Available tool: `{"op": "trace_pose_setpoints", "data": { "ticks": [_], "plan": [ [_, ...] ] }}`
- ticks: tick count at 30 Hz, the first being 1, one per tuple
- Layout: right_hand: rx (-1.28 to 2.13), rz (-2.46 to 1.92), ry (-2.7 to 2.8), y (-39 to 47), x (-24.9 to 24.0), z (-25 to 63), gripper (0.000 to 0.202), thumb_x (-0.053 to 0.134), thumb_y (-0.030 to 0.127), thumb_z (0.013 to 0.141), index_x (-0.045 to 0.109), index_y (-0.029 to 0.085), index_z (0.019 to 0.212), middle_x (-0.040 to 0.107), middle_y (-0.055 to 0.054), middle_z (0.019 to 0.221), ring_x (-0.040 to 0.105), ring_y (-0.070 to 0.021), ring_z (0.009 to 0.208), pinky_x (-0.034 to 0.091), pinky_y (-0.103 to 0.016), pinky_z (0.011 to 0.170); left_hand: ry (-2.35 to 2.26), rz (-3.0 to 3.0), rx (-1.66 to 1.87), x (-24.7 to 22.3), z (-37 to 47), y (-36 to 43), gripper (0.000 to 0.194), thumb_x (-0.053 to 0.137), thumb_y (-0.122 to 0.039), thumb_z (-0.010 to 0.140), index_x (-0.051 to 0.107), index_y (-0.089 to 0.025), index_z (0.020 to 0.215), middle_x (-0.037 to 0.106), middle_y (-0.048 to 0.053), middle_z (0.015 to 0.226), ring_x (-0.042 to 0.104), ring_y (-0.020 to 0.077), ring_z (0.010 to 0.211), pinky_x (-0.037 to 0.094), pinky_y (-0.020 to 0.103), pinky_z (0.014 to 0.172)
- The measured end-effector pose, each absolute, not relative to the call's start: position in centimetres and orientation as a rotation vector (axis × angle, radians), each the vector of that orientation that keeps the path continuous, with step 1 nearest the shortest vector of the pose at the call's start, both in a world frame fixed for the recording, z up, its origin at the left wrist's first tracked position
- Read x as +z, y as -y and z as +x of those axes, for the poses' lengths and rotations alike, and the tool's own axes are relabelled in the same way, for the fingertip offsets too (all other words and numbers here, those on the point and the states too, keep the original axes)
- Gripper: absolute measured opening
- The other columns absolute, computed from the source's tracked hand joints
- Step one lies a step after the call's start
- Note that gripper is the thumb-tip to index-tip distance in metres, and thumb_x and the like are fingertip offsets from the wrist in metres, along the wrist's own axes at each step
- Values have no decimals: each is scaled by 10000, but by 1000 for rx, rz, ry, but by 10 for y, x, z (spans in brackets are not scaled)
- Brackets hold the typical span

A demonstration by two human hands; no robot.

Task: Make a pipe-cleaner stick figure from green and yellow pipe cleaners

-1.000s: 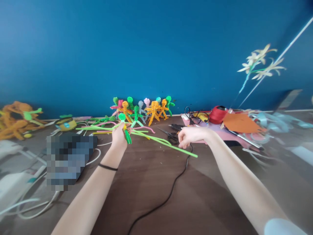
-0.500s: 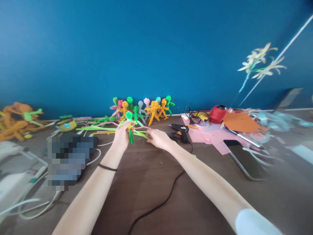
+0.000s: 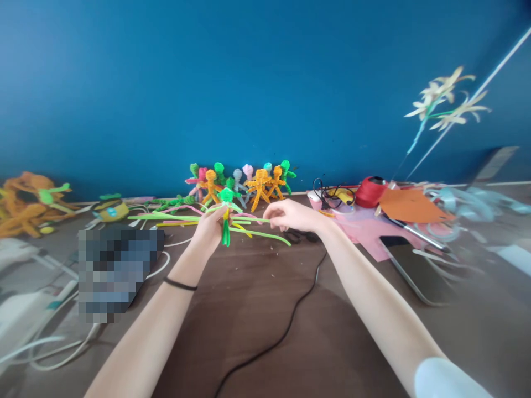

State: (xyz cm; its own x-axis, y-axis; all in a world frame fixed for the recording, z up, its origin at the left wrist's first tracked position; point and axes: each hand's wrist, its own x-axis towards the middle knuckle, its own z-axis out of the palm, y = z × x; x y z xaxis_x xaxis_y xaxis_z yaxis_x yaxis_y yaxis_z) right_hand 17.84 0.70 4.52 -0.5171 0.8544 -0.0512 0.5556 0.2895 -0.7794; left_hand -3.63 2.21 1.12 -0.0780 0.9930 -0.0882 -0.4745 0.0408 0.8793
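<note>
My left hand (image 3: 212, 226) is closed around a small pipe-cleaner figure (image 3: 226, 196) with a green head, a bit of yellow and dark green legs hanging below. My right hand (image 3: 286, 214) has its fingers curled together at the right end of a light green pipe cleaner (image 3: 255, 219); the fingertips are partly hidden. Another light green pipe cleaner (image 3: 274, 236) lies on the table below that hand, bent at its tip. Behind the hands, several finished-looking figures (image 3: 260, 185) in orange, green, pink and grey stand against the wall.
A black cable (image 3: 286, 331) crosses the brown table (image 3: 249, 309). To the right lie pink sheets (image 3: 369, 235), a red spool (image 3: 369, 192), an orange sheet (image 3: 415, 205) and a phone (image 3: 415, 271). A blurred-out dark device (image 3: 120, 271) with white cables sits left; orange figures (image 3: 31, 204) are beyond.
My right hand has moved right and slightly up, now covering the glue gun. A light green pipe cleaner reaches further right than before. My left hand, still holding the figure, has shifted slightly right.
</note>
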Motion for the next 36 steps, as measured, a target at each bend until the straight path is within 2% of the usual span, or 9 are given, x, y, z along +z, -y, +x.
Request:
{"op": "trace_pose_setpoints", "data": {
  "ticks": [4,8,12,14,18,23,28,32,36],
  "plan": [
    [844,-1270,2204,-4,57,186,253,473,199,765,639,172,954,642,-21,803,526,-105,670,382,-233,633,-942,782,1348,13,-32,-22,27,616,-96,616,606,-107,639,613,44,587,555,108,530,446,211,470],
    [714,-1323,2157,-2,65,192,262,522,355,777,684,157,833,660,-48,875,543,-135,750,370,-249,684,-913,870,1228,13,-29,-18,40,619,-121,623,609,-92,649,613,54,600,550,106,520,419,207,453],
    [611,-1418,2142,-3,65,198,377,533,485,748,686,143,714,647,-45,762,520,-135,684,345,-255,643,-872,920,1165,16,-25,-11,81,637,-126,622,578,-110,676,619,60,602,556,111,515,416,206,453],
    [641,-1424,2148,-4,64,200,381,529,489,746,688,144,718,646,-38,741,516,-131,664,342,-256,637,-867,939,1137,18,-24,-9,113,652,-163,632,565,-130,697,627,59,601,566,123,508,418,211,442],
    [731,-1416,2176,-5,64,204,339,554,446,735,709,151,795,672,-39,821,546,-143,721,362,-251,663,-936,959,1069,22,-23,-5,158,658,-252,661,561,-162,746,648,52,607,604,154,509,441,224,431],
    [754,-1470,2243,-3,66,206,313,548,397,751,712,154,861,676,-44,809,556,-140,689,383,-248,633,-927,1003,954,24,-26,-3,64,628,-150,646,586,-149,694,678,73,660,664,204,611,531,301,580],
    [807,-1450,2264,-2,67,207,274,535,296,774,695,191,970,685,-39,869,582,-139,734,401,-246,675,-883,1042,821,26,-23,0,147,564,-118,672,654,-135,787,694,107,759,674,239,697,547,352,662],
    [742,-1410,2265,-2,68,207,266,562,391,754,717,195,845,676,-34,923,573,-168,815,381,-253,715,-871,1099,779,29,-22,4,151,590,-163,700,661,-110,823,691,128,767,669,235,707,535,347,691],
    [685,-1425,2272,-1,68,206,348,553,492,738,700,177,758,635,-41,871,542,-163,778,350,-256,681,-836,1205,693,30,-22,6,184,670,-179,670,659,-122,844,689,121,817,656,212,755,517,321,719]
  ]
}}
